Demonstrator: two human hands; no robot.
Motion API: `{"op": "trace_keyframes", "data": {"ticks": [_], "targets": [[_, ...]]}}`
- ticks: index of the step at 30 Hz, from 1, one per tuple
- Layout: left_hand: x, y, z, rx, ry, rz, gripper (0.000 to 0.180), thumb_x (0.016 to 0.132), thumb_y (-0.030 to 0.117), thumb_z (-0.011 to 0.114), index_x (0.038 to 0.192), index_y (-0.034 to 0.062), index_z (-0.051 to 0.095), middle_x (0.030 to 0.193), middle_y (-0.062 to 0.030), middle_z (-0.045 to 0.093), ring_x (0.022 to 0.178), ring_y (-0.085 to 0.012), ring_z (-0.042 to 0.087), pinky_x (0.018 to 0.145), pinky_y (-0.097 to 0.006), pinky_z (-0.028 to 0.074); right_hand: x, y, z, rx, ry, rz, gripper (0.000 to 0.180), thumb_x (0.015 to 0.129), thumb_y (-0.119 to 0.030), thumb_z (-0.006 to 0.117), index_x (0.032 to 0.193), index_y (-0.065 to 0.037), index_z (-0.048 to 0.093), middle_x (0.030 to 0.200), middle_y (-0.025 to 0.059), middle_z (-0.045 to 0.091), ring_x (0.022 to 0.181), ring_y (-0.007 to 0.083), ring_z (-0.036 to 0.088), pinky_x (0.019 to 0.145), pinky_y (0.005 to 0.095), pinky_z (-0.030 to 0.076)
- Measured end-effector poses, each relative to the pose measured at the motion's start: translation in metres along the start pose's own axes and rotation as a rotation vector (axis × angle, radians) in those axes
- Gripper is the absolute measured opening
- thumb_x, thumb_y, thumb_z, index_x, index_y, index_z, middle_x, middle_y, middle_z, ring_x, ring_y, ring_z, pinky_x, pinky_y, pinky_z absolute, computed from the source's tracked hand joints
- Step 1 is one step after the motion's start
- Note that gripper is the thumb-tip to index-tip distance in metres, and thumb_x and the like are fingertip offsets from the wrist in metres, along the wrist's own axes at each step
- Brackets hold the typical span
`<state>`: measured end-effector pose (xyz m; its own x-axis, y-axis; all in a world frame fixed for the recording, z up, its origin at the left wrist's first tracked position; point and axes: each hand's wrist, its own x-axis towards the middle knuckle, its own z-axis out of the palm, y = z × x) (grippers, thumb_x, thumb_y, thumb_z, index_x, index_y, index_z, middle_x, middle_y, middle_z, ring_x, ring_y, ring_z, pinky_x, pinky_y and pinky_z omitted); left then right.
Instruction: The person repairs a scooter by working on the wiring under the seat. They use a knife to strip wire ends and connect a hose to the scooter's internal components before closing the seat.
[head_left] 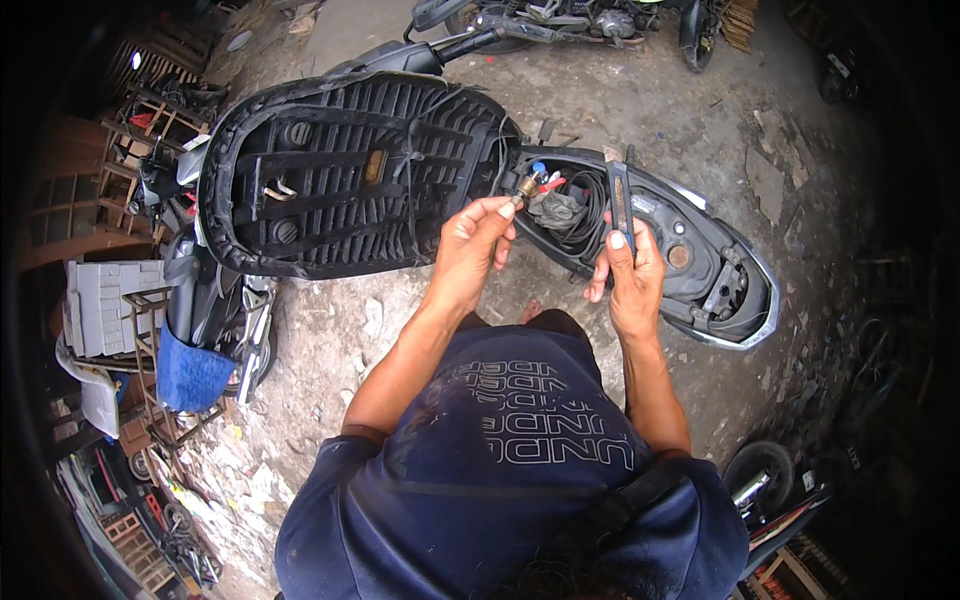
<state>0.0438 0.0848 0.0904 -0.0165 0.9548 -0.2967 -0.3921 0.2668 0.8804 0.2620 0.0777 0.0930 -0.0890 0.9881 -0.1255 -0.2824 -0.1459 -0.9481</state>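
Note:
Between the thumb and fingers of my left hand is a small brass-coloured fitting, held up over the edge of an under-seat compartment. My right hand is closed around a box cutter with a dark handle and a rusty-looking blade pointing away from me. Just beyond both hands lies the open compartment of a motor scooter. Coiled black hose or cable, a crumpled dark bag and a red item fill it. The raised black seat shows its ribbed underside on the left.
The scooter's tail reaches to the right. A blue cloth hangs at the left near wooden racks. Another motorcycle stands at the far side, and a wheel is at lower right. Litter covers the concrete floor.

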Motion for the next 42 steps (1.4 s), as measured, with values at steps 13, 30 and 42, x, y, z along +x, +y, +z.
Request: {"op": "trace_keyframes", "data": {"ticks": [13,30,42], "targets": [[-0.019,0.002,0.031,0.885,0.096,0.618,0.024,0.091,0.005,0.070,0.114,-0.0022,0.072,0.092,-0.0132,0.070,0.079,-0.0210,0.070,0.070,-0.032,0.054,0.020,0.005,0.044,-0.115,0.095,0.017,0.024,0.092,-0.020,0.078,0.098,0.002,0.070,0.069,-0.0006,0.062,0.053,0.0035,0.051,0.046,0.0212,0.043],[-0.023,0.007,0.032,0.729,-0.017,0.569,0.025,0.093,0.005,0.070,0.115,-0.0071,0.070,0.092,-0.0141,0.071,0.083,-0.0177,0.068,0.073,-0.031,0.052,0.017,0.015,0.039,-0.053,0.053,-0.108,0.019,0.097,-0.013,0.068,0.104,0.005,0.068,0.066,0.0002,0.058,0.053,0.0056,0.052,0.048,0.0232,0.045],[-0.011,0.021,0.026,0.134,-0.034,0.088,0.034,0.105,0.025,0.057,0.122,-0.0026,0.067,0.083,0.0021,0.062,0.067,-0.0045,0.050,0.057,-0.020,0.039,0.003,0.003,0.012,-0.293,0.027,-0.197,0.036,0.104,-0.028,0.050,0.109,0.002,0.069,0.075,0.0091,0.063,0.069,0.0142,0.059,0.068,0.0311,0.047]]}}
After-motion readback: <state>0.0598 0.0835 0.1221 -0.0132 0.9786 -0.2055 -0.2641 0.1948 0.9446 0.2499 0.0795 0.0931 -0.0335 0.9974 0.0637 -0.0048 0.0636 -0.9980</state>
